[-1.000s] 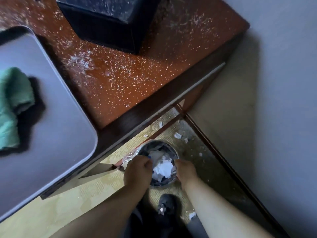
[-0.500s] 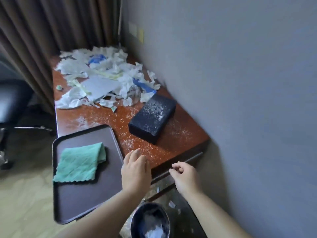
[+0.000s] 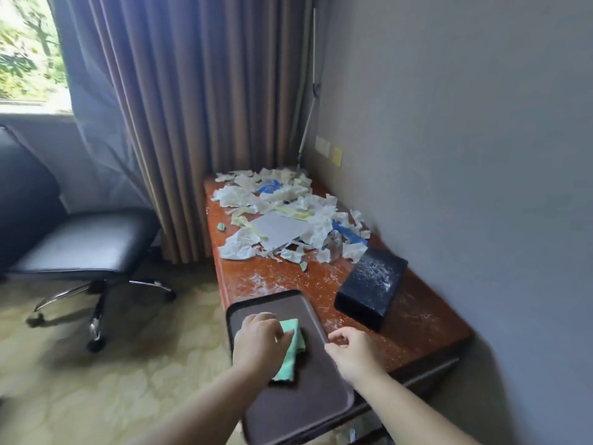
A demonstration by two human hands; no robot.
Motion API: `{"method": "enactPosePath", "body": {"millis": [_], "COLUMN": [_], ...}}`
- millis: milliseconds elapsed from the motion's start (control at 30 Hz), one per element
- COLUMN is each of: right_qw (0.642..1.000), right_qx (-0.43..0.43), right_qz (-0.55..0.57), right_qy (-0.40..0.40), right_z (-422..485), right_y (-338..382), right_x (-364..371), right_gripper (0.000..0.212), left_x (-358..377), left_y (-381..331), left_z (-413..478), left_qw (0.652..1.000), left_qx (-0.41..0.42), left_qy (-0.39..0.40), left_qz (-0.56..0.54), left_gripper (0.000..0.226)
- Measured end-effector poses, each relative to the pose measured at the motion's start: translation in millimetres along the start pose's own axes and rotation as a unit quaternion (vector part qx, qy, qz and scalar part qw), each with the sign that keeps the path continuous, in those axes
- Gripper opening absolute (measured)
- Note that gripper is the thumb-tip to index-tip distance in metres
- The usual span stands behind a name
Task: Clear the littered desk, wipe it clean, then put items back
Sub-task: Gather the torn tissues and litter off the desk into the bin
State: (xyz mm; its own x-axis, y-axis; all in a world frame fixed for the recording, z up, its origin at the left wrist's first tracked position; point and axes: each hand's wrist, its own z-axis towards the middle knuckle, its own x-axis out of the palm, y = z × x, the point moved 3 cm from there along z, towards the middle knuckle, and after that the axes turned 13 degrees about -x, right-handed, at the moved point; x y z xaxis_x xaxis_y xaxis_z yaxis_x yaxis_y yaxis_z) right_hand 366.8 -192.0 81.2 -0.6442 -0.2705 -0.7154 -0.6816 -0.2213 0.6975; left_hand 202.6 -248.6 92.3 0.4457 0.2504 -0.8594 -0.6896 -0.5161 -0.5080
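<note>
A reddish wooden desk (image 3: 272,281) runs along the wall, dusted with white powder. A heap of torn paper scraps (image 3: 282,216) covers its far half. A dark brown tray (image 3: 288,409) lies on the near end, overhanging the edge. On it sits a folded green cloth (image 3: 290,354). My left hand (image 3: 260,342) rests on the cloth with its fingers curling over the cloth's top. My right hand (image 3: 353,351) hovers over the tray's right rim, fingers loosely curled and holding nothing.
A black box (image 3: 370,292) dusted with powder lies on the desk by the wall. A black office chair (image 3: 77,245) stands at the left on the patterned carpet. Curtains (image 3: 192,107) hang behind the desk's far end.
Both hands left the bin on the floor and rose to the desk. The view lifted from the floor to the desk. My left hand moved onto the green cloth.
</note>
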Motion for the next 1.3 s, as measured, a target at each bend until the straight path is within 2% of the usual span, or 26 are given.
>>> {"method": "enactPosePath", "body": {"millis": [33,133,267,367,467,600,767,1000,1200,1300], "right_qw": [1.000,1.000,0.999,0.999,0.999,1.000,1.000,1.000,0.997,0.995], "right_qx": [0.001,0.009,-0.015,-0.030,-0.031,-0.018,-0.009,-0.010,0.055,0.091], "right_qz": [0.003,0.024,0.039,0.044,0.031,0.009,-0.015,0.004,-0.015,-0.042], "right_qy": [-0.006,-0.012,0.005,-0.006,-0.002,-0.012,-0.024,0.007,0.043,0.025], "right_z": [4.5,16.6,34.4,43.9,50.3,73.5,124.7,243.2,337.3,365.2], "right_y": [16.5,71.9,146.7,189.1,211.0,217.2,218.8,209.0,172.8,151.4], "right_x": [13.5,61.5,123.8,154.7,173.4,177.0,173.9,208.7,218.1,209.8], "right_gripper": [0.017,0.014,0.006,0.016,0.022,0.020,0.032,0.045,0.047,0.039], "left_x": [-11.8,-46.9,-98.3,-129.0,-146.1,-153.7,-145.2,-125.7,-90.3,-74.8], "left_y": [18.4,72.3,121.2,160.6,195.9,216.4,219.6,205.1,169.7,150.5], "left_z": [6.7,26.5,49.7,70.9,93.6,125.2,171.6,291.4,384.3,416.0], "left_qw": [1.000,0.999,0.998,0.998,0.998,0.997,0.996,0.992,0.984,0.982], "left_qx": [-0.005,0.004,0.041,0.041,0.016,-0.001,0.005,-0.006,0.007,0.025], "left_qy": [0.001,0.023,0.024,0.020,0.028,0.043,0.064,0.081,0.141,0.161], "left_qz": [0.007,0.023,0.039,0.053,0.062,0.060,0.066,0.094,0.108,0.097], "left_gripper": [0.036,0.021,0.027,0.027,0.037,0.047,0.049,0.050,0.052,0.063]}}
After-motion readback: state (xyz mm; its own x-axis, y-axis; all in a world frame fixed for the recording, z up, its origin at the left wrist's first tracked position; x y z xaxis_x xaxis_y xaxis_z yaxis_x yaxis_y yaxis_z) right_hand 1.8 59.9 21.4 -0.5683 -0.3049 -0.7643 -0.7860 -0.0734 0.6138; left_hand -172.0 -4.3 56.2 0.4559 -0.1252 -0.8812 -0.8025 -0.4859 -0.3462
